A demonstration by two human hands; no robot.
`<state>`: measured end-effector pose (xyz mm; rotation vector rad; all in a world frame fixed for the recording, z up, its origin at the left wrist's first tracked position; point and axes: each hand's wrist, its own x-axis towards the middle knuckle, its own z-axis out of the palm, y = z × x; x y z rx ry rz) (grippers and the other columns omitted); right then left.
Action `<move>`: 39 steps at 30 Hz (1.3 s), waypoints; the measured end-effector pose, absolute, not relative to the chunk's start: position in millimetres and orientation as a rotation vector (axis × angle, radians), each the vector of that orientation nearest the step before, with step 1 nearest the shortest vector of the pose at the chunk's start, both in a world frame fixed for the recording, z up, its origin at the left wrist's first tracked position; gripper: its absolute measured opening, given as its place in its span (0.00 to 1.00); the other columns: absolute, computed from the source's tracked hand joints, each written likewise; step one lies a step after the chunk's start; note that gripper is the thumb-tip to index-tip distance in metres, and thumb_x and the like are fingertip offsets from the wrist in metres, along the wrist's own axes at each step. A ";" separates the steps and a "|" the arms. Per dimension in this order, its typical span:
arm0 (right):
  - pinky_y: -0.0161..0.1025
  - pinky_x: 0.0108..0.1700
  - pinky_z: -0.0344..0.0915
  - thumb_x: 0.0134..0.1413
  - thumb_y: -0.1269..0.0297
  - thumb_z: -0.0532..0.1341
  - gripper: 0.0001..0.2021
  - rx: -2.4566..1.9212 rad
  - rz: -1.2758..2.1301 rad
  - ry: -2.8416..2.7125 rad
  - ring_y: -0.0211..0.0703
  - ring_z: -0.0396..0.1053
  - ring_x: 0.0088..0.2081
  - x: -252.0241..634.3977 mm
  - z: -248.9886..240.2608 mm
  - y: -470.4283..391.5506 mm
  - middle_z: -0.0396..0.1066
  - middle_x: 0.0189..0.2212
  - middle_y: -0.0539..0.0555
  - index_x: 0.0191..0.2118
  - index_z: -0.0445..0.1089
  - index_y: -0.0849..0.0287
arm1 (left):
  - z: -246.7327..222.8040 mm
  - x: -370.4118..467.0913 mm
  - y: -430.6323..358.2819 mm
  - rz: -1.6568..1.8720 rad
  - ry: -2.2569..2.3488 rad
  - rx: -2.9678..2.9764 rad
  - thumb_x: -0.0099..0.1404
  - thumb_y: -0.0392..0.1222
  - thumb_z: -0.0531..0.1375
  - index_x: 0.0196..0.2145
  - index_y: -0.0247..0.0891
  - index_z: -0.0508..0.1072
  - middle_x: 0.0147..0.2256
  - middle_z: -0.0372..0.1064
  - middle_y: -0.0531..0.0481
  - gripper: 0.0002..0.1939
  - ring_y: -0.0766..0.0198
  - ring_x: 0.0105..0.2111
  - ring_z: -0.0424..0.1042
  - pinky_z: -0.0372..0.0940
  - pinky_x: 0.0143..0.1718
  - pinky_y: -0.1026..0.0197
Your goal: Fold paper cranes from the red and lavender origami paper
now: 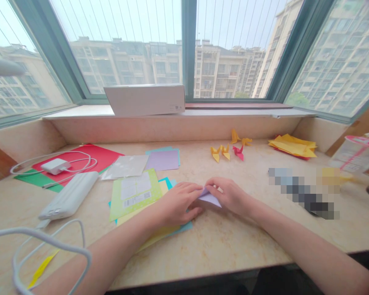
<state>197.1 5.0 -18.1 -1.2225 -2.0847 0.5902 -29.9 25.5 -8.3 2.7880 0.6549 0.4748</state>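
A small folded piece of light purple origami paper (pixel 211 199) is between my two hands, just above the stone counter. My right hand (pixel 230 195) pinches its upper right part with thumb and bent fingers. My left hand (pixel 182 201) has its fingers curled at the paper's left end, with the thumb lower down; its fingertips partly hide that end. Under my left hand and forearm lie a light green printed packet (pixel 137 192) and yellow and blue paper sheets (pixel 162 237).
Yellow paper cranes (pixel 215 154) and a pink crane (pixel 238 153) stand behind my hands. Yellow sheets (pixel 292 145) lie back right, near a plastic cup (pixel 356 153). At left are red paper (pixel 106 157), a white power bank (pixel 69 196) and a looping cable (pixel 87 254).
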 end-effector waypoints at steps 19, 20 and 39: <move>0.41 0.42 0.69 0.51 0.56 0.71 0.18 -0.887 1.180 -1.345 0.43 0.76 0.36 179.3 -18.4 10.1 0.79 0.35 0.54 0.45 0.73 0.58 | -3.6 -6.9 12.5 0.903 0.820 1.487 0.63 0.45 0.64 0.39 0.32 0.79 0.33 0.78 0.44 0.12 0.60 0.32 0.74 0.67 0.36 0.61; 0.40 0.40 0.70 0.50 0.56 0.71 0.17 -0.892 1.169 -1.312 0.43 0.76 0.35 178.3 -18.7 10.3 0.79 0.33 0.53 0.43 0.73 0.58 | -5.2 -6.2 11.6 0.892 0.811 1.461 0.63 0.46 0.65 0.40 0.32 0.78 0.35 0.78 0.43 0.13 0.59 0.35 0.75 0.67 0.37 0.60; 0.40 0.41 0.71 0.59 0.63 0.66 0.06 -0.764 0.821 -1.539 0.43 0.76 0.37 182.8 -14.9 -4.1 0.80 0.34 0.52 0.40 0.82 0.51 | 1.8 -6.4 8.2 0.912 0.820 1.506 0.63 0.48 0.65 0.35 0.32 0.77 0.29 0.77 0.45 0.14 0.61 0.29 0.77 0.69 0.32 0.63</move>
